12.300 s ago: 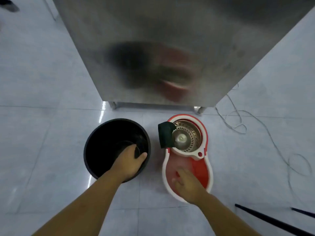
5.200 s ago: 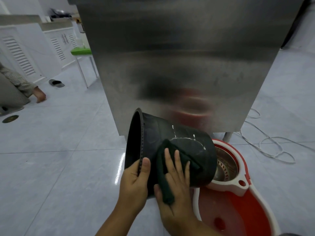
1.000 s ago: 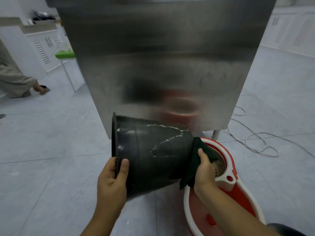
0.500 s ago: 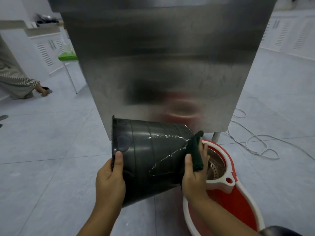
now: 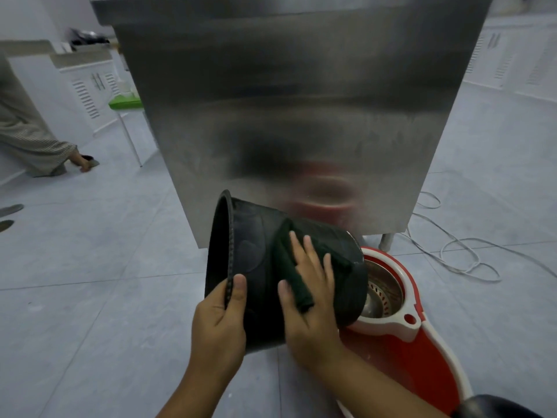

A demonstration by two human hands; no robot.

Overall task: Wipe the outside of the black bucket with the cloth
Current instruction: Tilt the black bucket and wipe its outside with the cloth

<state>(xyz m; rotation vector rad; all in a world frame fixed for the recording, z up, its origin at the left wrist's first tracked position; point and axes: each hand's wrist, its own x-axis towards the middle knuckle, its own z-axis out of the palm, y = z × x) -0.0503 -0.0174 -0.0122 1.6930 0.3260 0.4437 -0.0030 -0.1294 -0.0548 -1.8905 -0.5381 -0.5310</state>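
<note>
One black bucket [image 5: 256, 267] is held tipped on its side above the tiled floor [image 5: 90, 297], its mouth turned left and its base over the spinner end of one red and white mop bucket [image 5: 422, 342], in front of a steel cabinet [image 5: 286, 116]. Whether base and mop bucket touch cannot be told.

The left hand [image 5: 220, 324] is closed on the bucket's rim at its near edge, thumb laid on the outer wall and fingers presumably inside, out of sight. The right hand [image 5: 310, 291] is spread flat, fingers slightly parted, pressing one dark green cloth [image 5: 289, 257] against the upper outer wall; it clamps the cloth by pressure only, not by a closed grasp.

Judgement: the wiping step is under way on the side wall. To do it well, the flat palm should keep the cloth bunched under the fingers and stroke from rim to base in overlapping bands, while the left hand turns the bucket by its rim so the underside and the ribbed band beneath the rim are reached. A loose fold hanging at the thumb could slip free.

Count: two hands, one cloth, two buckets, one cable [image 5: 458, 254] lying on the floor at the right.
</note>
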